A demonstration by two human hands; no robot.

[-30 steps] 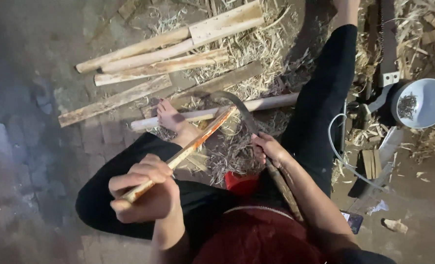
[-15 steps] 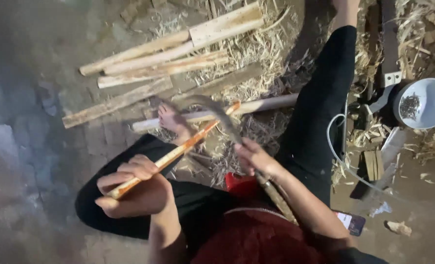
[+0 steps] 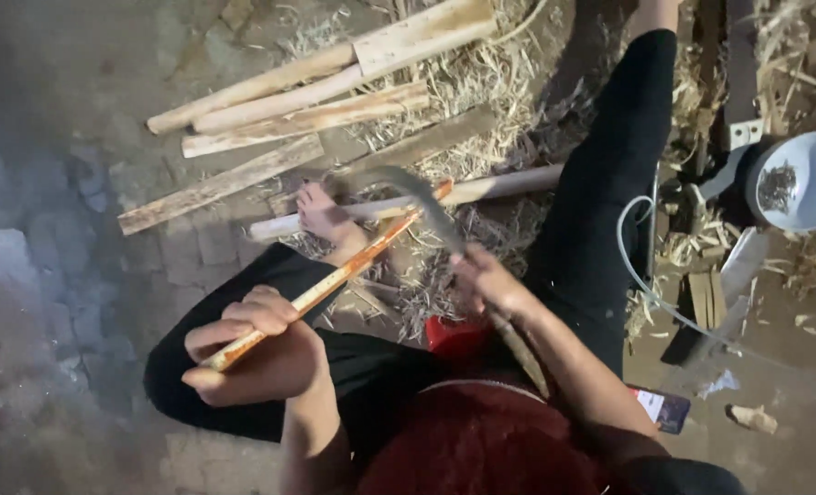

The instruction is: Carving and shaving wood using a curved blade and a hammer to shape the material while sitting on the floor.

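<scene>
At the right edge of the frame a pale round bowl sits on the floor, a small dark heap of bits lying inside it. Lower left, the left hand has its grip closed around a thin reddish stick. At centre, the right hand clasps a curved blade, whose edge meets the stick's far end.

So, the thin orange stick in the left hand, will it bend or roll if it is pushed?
The thin stick looks straight and rigid, so probably stiff, though slender enough to flex a little. It seems light: the left hand grips only one end. Being narrow and roundish, it might roll if laid down.
</scene>
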